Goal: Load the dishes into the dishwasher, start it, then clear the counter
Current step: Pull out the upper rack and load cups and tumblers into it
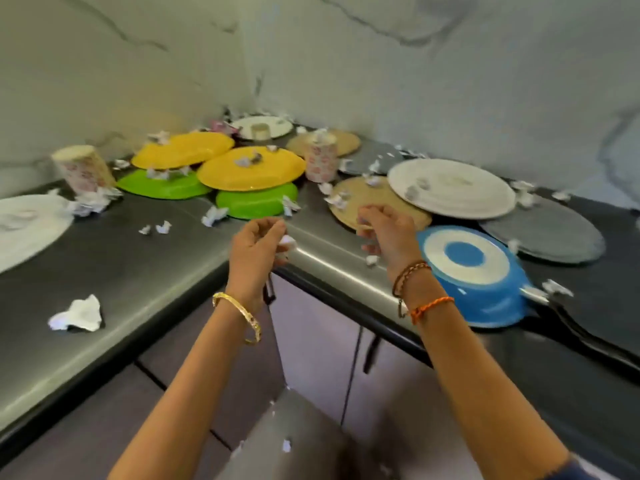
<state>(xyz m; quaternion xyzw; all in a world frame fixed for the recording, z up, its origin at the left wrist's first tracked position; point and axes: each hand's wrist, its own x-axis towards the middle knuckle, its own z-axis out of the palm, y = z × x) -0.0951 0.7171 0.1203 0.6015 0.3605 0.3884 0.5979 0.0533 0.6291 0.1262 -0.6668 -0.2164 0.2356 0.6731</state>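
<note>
Both hands hovered at the counter (114,271) corner: left hand (258,249) pinched a paper scrap (286,241), right hand (388,233) loosely curled, grip unclear. Plates (450,188) and pan (478,275) sat unloaded on top, probably because scraps got cleared first.

Two yellow plates (183,150) (251,169) and two green plates (162,185) (256,202) are seen. Three white plates (263,126) (450,188) (24,230), two tan plates (346,142) (374,199) and two grey plates (377,161) (543,233) are counted. Two patterned cups (83,171) (321,157) and one blue pan (478,271) are present. The paper scraps (78,313) are too many and too blurred to be counted.
</note>
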